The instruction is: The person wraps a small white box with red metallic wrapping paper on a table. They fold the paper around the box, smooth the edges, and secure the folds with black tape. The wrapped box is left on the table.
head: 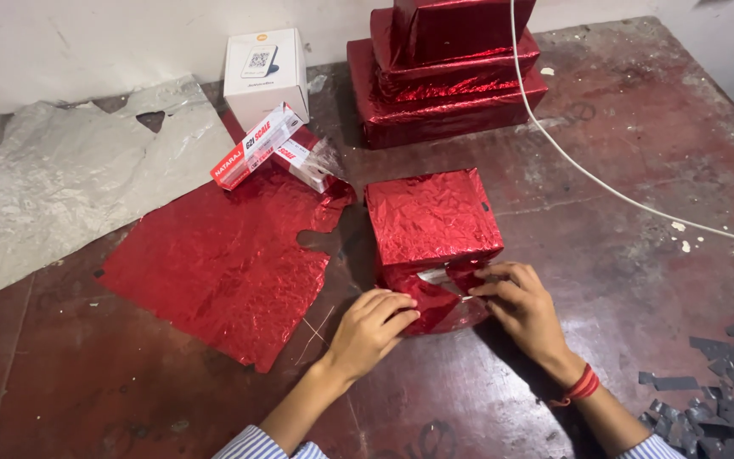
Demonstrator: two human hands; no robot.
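box: a small box (432, 219) wrapped in crinkled red foil sits on the worn dark table (639, 170), near its front edge and just right of a loose red foil sheet (227, 263).
left hand: the left hand (371, 327) is curled, fingers pressing the foil flap (435, 297) down at the box's near end; it grasps only foil.
right hand: the right hand (516, 297) pinches the same flap from the other side, fingertips on a silvery strip, probably tape.
doing it well: it looks best to pull the flap taut, crease it flat against the near face, and keep both thumbs on it while the strip is rubbed down.
direction: the box's long axis seems to run away from the person, slightly tilted left; its unfinished end faces them.
around: a stack of red wrapped boxes (448, 76), a white carton (265, 72), a silver sheet (70, 178), a white cable (605, 183), grey paper scraps (715, 399).
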